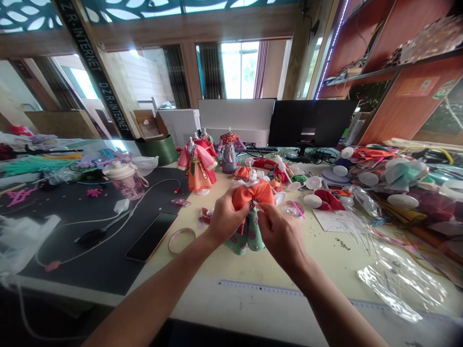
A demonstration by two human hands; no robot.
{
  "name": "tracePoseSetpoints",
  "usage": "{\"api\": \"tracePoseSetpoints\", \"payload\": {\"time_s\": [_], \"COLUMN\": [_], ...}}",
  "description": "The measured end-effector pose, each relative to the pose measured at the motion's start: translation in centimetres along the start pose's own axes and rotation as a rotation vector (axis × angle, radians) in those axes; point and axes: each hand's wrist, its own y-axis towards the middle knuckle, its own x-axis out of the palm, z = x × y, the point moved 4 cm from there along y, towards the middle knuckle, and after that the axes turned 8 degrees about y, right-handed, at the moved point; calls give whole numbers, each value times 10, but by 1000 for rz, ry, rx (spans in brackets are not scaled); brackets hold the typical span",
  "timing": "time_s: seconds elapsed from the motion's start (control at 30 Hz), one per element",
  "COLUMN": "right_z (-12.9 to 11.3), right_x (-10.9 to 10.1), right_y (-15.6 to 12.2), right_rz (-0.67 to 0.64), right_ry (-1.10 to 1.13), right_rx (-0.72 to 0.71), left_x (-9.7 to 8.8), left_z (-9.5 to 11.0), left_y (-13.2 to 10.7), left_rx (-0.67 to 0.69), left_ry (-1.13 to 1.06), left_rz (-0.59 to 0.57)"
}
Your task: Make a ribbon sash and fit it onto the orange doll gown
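Note:
A small doll dress (256,192) with an orange top and a green flowered skirt stands upright in front of me on a white form. My left hand (226,217) grips its left side at the waist, fingers closed on the cloth. At the other side of the waist, my right hand (280,231) is pinched near a dark patterned band; what its fingertips hold is too small to make out. Behind, a pink and orange doll dress (198,166) and a purple-grey doll dress (229,152) stand on their own forms.
A phone (152,237), a tape roll (181,241) and a pink cup (125,179) lie to the left. A ruler (260,287) runs along the front. Cloth scraps and white discs (368,179) pile up at right, near a plastic bag (401,284). Monitors (313,123) stand behind.

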Motion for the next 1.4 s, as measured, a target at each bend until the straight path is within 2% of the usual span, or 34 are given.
{"api": "tracePoseSetpoints", "payload": {"time_s": [0.23, 0.43, 0.73, 0.93, 1.07, 1.4], "right_z": [-2, -7, -6, -6, -6, -10], "right_x": [6, 11, 10, -4, -5, 7], "right_y": [1, 8, 8, -2, -4, 6], "right_rz": [-1, -95, -159, -113, -84, -124], "right_ry": [-109, -221, -174, -84, -57, -264], "right_rx": [13, 58, 98, 83, 64, 88], "left_x": [0, 0, 1, 2, 3, 5], "left_z": [3, 3, 0, 1, 2, 3], "left_y": [0, -1, -5, -6, -6, -10], "left_rx": [-6, -5, -17, -11, -1, 6], "left_ry": [-7, 10, -9, -2, -6, 2], "left_rz": [-3, -1, 48, 79, 83, 77]}}
